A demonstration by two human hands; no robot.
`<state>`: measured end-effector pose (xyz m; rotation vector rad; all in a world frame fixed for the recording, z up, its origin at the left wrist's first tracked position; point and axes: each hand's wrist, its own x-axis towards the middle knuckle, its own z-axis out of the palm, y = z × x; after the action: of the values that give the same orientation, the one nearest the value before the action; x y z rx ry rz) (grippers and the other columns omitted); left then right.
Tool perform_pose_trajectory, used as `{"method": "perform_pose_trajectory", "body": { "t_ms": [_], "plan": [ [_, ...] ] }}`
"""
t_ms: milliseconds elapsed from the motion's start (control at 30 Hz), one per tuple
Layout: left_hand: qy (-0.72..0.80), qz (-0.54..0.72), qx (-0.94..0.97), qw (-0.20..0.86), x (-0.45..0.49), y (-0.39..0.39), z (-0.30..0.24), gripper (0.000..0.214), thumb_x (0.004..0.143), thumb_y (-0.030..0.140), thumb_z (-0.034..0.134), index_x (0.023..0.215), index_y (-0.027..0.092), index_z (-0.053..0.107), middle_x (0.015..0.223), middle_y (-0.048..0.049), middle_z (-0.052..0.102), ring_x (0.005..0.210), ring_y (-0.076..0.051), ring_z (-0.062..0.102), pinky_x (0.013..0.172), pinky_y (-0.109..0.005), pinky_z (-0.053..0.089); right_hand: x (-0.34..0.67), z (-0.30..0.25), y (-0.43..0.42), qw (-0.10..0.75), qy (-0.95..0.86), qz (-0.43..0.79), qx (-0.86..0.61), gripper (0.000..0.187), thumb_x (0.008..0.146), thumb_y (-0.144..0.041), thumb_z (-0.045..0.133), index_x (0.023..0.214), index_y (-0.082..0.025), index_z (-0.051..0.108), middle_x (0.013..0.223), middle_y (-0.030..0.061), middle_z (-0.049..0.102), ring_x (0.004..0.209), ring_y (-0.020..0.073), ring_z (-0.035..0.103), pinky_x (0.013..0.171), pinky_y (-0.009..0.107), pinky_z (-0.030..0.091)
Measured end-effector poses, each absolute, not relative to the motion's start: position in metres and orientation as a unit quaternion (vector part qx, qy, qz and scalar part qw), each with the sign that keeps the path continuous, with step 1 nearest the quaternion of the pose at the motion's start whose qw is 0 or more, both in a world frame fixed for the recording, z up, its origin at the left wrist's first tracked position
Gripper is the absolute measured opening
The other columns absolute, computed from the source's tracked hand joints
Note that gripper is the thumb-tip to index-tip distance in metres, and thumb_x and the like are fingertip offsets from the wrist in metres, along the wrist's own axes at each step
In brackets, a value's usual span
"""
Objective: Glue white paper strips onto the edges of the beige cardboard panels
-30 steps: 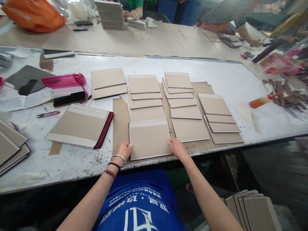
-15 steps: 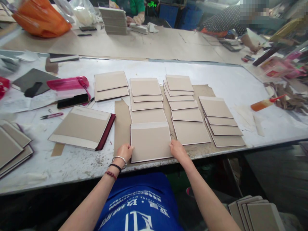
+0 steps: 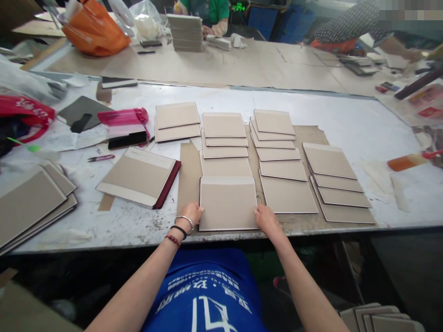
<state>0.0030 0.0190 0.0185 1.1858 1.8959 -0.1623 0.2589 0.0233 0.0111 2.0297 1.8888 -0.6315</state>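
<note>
A beige covered board point(image 3: 228, 203) with a pale strip along its far edge lies near the table's front edge. My left hand point(image 3: 192, 215) is closed on its left side, and my right hand point(image 3: 267, 219) grips the right side. Beyond it, overlapping boards point(image 3: 224, 124) run away from me in a column. Further columns lie to the right, with one board point(image 3: 290, 197) close to my right hand. To the left rests a larger stack of beige sheets point(image 3: 136, 177) with a dark red edge showing.
Several boards point(image 3: 29, 203) are piled at the far left. A phone point(image 3: 127, 140), a pink pouch point(image 3: 122, 116) and thread snips point(image 3: 101, 158) lie behind the sheet stack. On the right is a bottle of amber liquid point(image 3: 406, 162). A co-worker's arm point(image 3: 218, 28) shows across the table.
The view has swung left, so the table's contents appear further right. Both hands keep hold of the front board, which stays at the column's near end.
</note>
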Motion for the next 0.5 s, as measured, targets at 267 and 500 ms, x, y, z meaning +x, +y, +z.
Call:
{"method": "perform_pose_trajectory", "body": {
  "t_ms": [267, 500],
  "plan": [
    [0.737, -0.11, 0.525, 0.412, 0.001, 0.025, 0.022, 0.026, 0.085, 0.038, 0.049, 0.087, 0.013, 0.058, 0.08, -0.0017, 0.062, 0.068, -0.012, 0.059, 0.064, -0.031, 0.05, 0.259, 0.012, 0.022, 0.144, 0.657, -0.223, 0.706, 0.022, 0.09, -0.023, 0.038, 0.096, -0.013, 0.057, 0.093, 0.0134, 0.061, 0.084, 0.0202, 0.057, 0.064, 0.026, 0.034],
    [0.723, -0.1, 0.621, 0.286, 0.003, 0.011, 0.029, 0.026, 0.086, 0.027, 0.042, 0.099, 0.011, 0.056, 0.09, -0.0133, 0.063, 0.086, -0.025, 0.06, 0.074, -0.038, 0.047, 0.258, 0.012, 0.022, 0.143, 0.648, -0.23, 0.711, 0.021, 0.09, -0.023, 0.039, 0.098, -0.013, 0.055, 0.095, 0.0126, 0.06, 0.086, 0.019, 0.057, 0.066, 0.025, 0.034]
  ]
}}
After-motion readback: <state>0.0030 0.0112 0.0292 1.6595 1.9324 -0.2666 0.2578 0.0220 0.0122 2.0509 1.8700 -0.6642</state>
